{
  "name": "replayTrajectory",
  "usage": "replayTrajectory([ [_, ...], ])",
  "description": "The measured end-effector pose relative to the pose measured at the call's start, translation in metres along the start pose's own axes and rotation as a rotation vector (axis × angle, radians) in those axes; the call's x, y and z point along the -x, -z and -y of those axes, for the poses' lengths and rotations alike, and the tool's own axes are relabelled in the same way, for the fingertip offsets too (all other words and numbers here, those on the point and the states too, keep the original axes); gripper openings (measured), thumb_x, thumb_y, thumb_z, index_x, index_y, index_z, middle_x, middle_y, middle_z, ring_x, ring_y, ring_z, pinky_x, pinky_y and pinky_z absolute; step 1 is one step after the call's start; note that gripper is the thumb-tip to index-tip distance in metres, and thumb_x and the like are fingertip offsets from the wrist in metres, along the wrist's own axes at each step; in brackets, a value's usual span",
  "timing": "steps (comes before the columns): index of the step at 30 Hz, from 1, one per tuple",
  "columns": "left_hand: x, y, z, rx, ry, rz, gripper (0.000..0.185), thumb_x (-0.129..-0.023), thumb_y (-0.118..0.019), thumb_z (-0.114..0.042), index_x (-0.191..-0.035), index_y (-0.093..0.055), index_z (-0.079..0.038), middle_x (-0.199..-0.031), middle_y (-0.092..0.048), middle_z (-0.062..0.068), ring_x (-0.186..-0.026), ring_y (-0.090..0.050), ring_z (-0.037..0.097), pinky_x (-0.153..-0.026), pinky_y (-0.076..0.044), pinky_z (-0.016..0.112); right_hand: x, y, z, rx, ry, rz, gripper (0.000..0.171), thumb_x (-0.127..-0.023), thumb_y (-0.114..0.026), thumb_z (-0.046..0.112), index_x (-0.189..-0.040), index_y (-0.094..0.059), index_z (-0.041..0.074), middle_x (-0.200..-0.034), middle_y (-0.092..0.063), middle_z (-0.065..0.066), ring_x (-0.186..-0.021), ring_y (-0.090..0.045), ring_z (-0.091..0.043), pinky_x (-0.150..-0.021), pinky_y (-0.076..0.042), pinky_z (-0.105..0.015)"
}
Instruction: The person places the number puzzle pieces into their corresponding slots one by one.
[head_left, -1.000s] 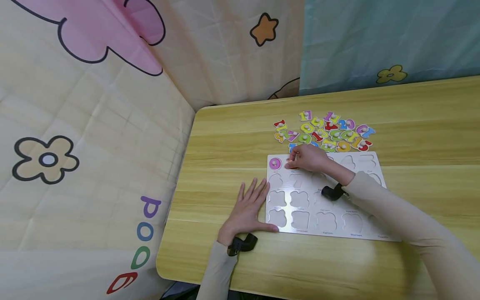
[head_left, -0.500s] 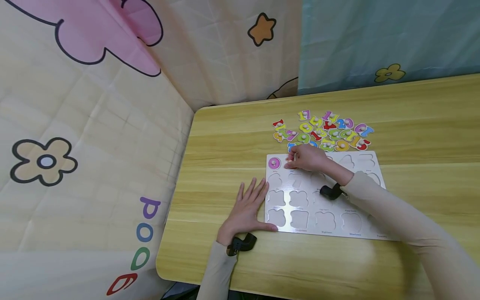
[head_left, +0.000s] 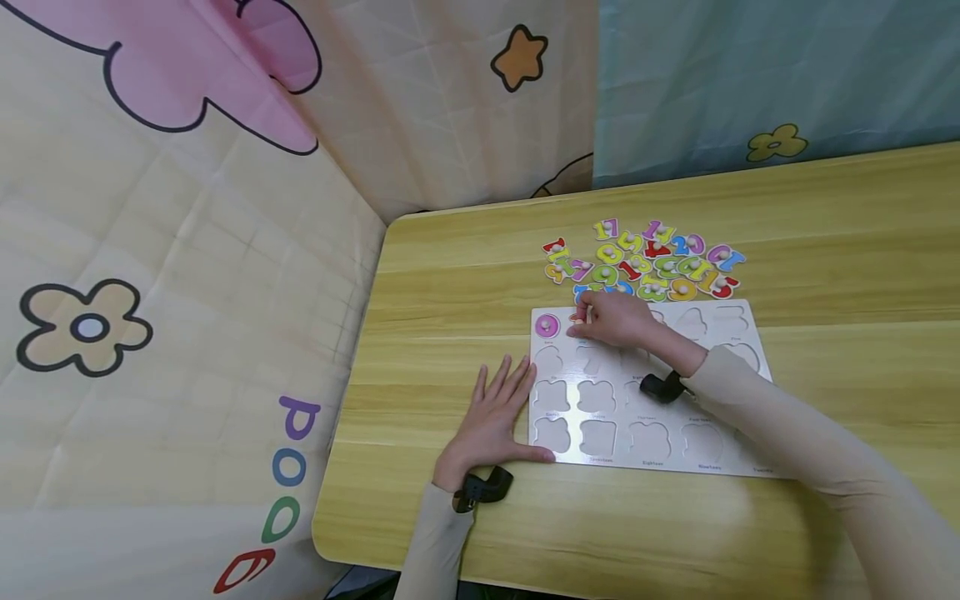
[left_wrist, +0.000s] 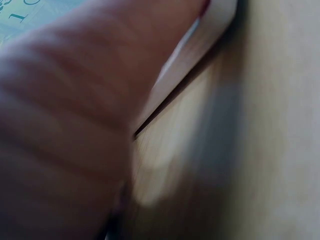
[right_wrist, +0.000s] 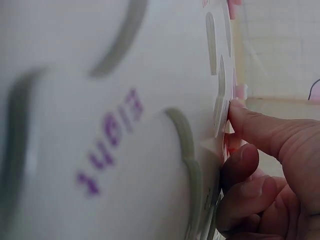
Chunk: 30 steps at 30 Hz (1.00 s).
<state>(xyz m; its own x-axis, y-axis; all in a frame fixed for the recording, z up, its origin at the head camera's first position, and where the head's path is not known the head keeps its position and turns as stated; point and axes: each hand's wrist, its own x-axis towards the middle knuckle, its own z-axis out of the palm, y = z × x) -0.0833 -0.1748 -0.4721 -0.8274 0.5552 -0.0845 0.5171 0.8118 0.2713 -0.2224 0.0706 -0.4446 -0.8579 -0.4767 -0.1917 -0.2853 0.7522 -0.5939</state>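
A white number puzzle board (head_left: 570, 417) with cut-out recesses lies on the table. My right hand (head_left: 617, 319) reaches over its top row, thumb and fingers pinching a small red puzzle piece (right_wrist: 232, 142) at the second recess. The fingers mostly hide this piece, so I cannot tell its number. To its left, a magenta zero piece (head_left: 547, 326) sits in the first recess. My left hand (head_left: 491, 421) lies with fingers straight and spread at the board's left edge, its thumb at the lower left corner. In the left wrist view the hand (left_wrist: 90, 110) is blurred beside the board's side.
Several colourful knobbed number pieces (head_left: 628, 271) are gathered just beyond the board's far edge. The wooden table (head_left: 435, 317) meets printed curtains (head_left: 450, 108) at the back and left. Black wrist cameras (head_left: 487, 486) are strapped to both wrists.
Both hands stay at nearly the same places on the board. The head view has drifted slightly.
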Motion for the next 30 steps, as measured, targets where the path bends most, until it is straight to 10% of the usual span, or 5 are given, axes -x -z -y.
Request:
replayTrajectory([
  [16, -0.001, 0.001, 0.000, -0.005, 0.009, 0.015, 0.124, -0.066, -0.066, -0.075, -0.153, -0.006, -0.010, -0.159, -0.001, 0.003, -0.143, 0.009, 0.026, -0.111, 0.009, 0.052, 0.013, 0.012, -0.003, -0.052, -0.022, -0.011, 0.031, -0.087, -0.069, 0.037, -0.098, -0.060, 0.009, -0.062, -0.052, -0.003, -0.053, -0.046, -0.019, -0.047, -0.032, -0.028],
  [30, 0.000, 0.002, 0.000, -0.006, 0.010, 0.019, 0.125, -0.065, -0.066, -0.075, -0.153, -0.006, -0.010, -0.159, -0.001, 0.005, -0.143, 0.009, 0.026, -0.111, 0.010, 0.051, 0.023, 0.058, -0.037, -0.082, -0.100, -0.197, 0.028, -0.089, -0.066, 0.030, -0.098, -0.061, 0.004, -0.066, -0.050, -0.008, -0.056, -0.044, -0.024, -0.045, -0.032, -0.031],
])
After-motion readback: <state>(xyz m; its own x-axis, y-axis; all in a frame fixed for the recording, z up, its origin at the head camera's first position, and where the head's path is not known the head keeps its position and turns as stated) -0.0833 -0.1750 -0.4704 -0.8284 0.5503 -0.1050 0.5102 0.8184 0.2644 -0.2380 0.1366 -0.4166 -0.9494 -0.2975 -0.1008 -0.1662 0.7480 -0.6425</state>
